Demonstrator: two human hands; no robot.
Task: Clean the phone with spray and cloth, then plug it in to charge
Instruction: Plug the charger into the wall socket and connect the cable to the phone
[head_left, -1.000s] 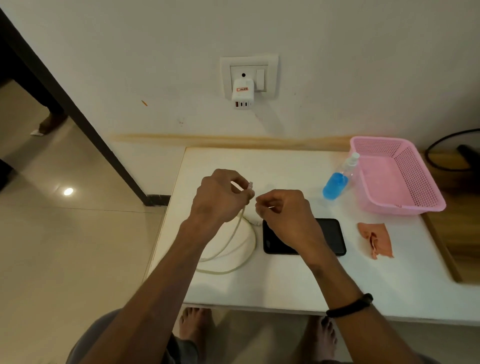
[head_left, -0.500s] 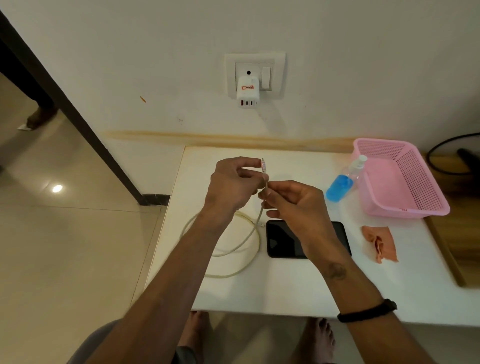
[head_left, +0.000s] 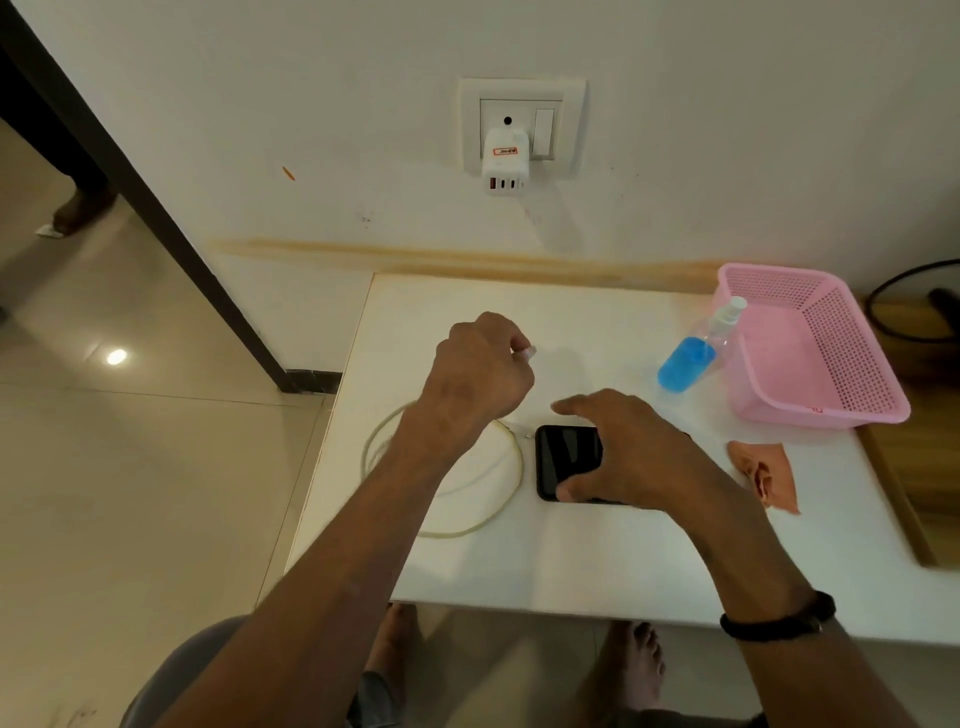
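Cleaning apparently over: spray and cloth set aside on bench. Left hand pinching cable plug; right hand spread over phone, flat on bench. Left: plugging into phone and charger.

Cable L of phone

Head camera looks steeply down over the table.

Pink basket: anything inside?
The pink basket looks empty across its visible floor; its near wall hides the front strip. The spray bottle leans against it from outside.
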